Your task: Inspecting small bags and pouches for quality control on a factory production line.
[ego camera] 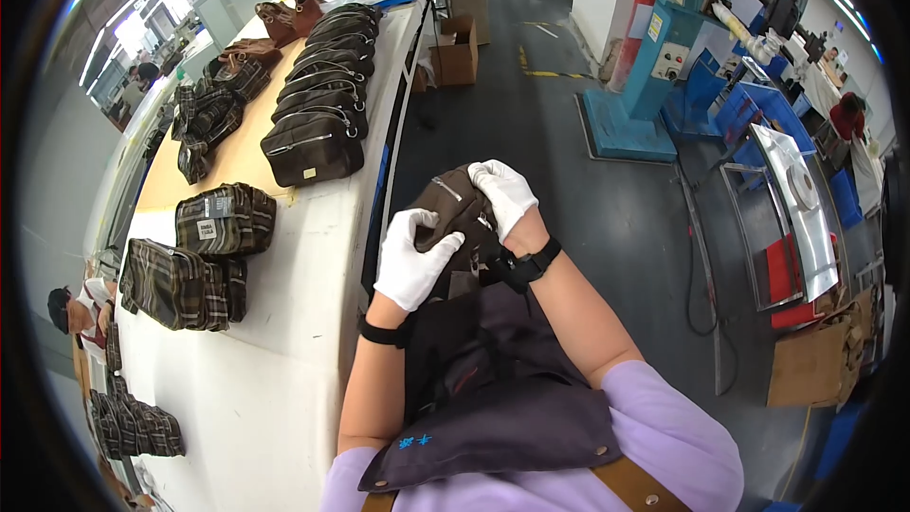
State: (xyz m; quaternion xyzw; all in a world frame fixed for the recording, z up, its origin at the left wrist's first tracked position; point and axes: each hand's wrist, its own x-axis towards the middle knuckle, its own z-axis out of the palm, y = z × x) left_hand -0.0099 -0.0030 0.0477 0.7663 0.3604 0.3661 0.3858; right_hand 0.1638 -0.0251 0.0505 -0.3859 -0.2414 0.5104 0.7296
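Note:
Both of my hands wear white gloves and hold a dark brown bag [449, 200] with a silver zipper, in front of my apron. My left hand [414, 256] grips its near left side, the thumb pressed on the fabric. At the bag's upper right, my right hand [503, 195] has its fingers curled over the edge. The bag's lower part is partly hidden by my hands and the apron. To the left, a row of similar dark zippered bags [313, 146] stands on the white worktable [298, 284].
Plaid pouches [167, 284] and brown bags [284, 21] lie on the worktable. A blue-green machine [633, 107] stands ahead to the right, with a metal-topped stand [800, 192] and a cardboard box [810, 363] nearer. A person in a dark cap [82, 313] is across the table.

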